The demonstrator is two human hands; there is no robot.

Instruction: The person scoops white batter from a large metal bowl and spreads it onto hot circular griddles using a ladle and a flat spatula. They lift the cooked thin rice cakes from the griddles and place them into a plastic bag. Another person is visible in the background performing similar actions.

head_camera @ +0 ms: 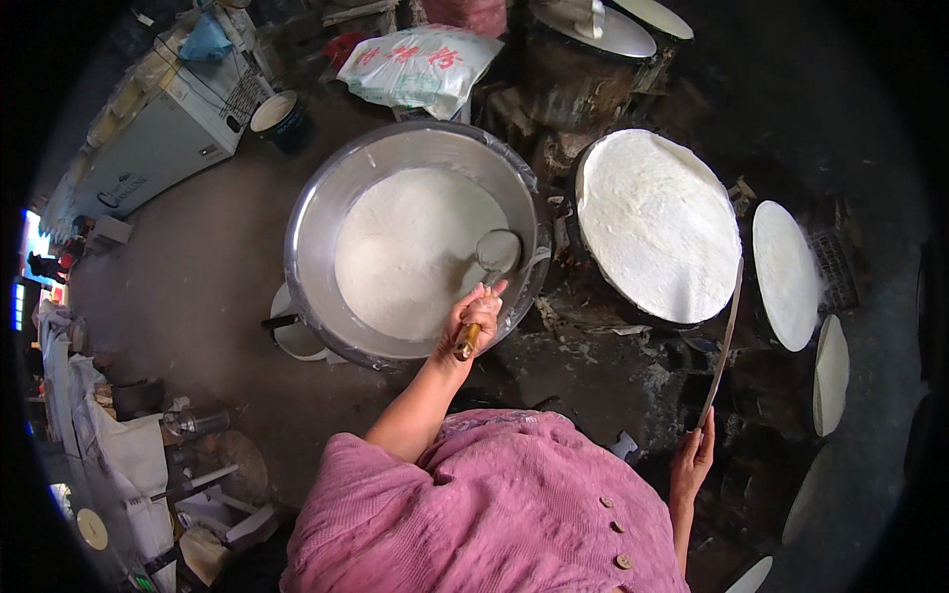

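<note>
My left hand [474, 319] grips the wooden handle of a ladle [497, 252]. The ladle's round bowl dips into thick white batter [415, 244], which fills the bottom of a wide stainless steel basin [315, 222]. In my right hand [693, 452] is a long, thin flat stick [723, 348]. Its far end reaches the right edge of a round cooking top [660, 230] on a dark stove, covered by a white, uneven layer. To the right of this top, a smaller white disc [786, 274] gives off steam.
More pale round tops [832, 374] curve down the right side. A metal-lidded pot [593, 30] and a white sack [419, 67] bearing writing stand ahead. A bucket [274, 115] and a white chest freezer [163, 141] are at left. A pot [296, 326] sits beside the basin.
</note>
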